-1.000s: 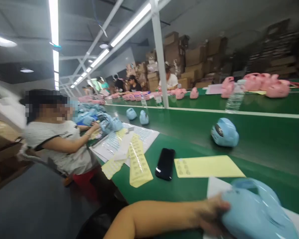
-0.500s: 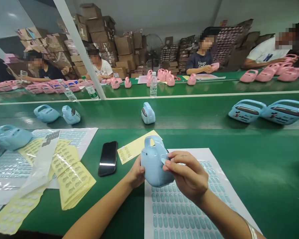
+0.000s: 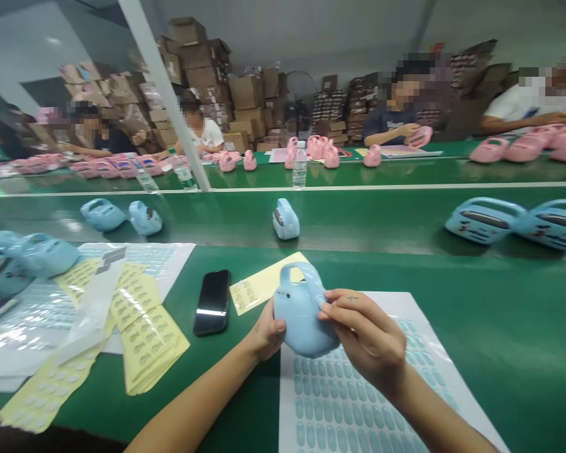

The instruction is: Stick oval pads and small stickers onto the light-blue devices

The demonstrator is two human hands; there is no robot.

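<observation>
A light blue plastic device with a looped carry handle [image 3: 306,324] is held up above the table, its plain side facing me. My left hand [image 3: 267,330] grips its left side, thumb in front. At the base of the handle on the right, the fingertips of my right hand [image 3: 370,330] are pinched against the device. Whatever may lie under those fingertips is hidden. Below is a white sheet [image 3: 287,402] with rows of pale teal oval stickers, partly covered by my right hand and forearm.
Left of my hands lie a black phone [image 3: 212,302], a yellow label sheet [image 3: 255,286] and stacked yellow sticker sheets [image 3: 151,346]. Blue devices stand on the green belt [image 3: 217,217], including one in the middle [image 3: 286,219]. Across it, co-workers handle pink devices [image 3: 330,154].
The camera view has shifted slightly, moving the scene to the right. A small pale blue oval piece showed at my right fingertips earlier; now the fingers cover that spot on the device.
</observation>
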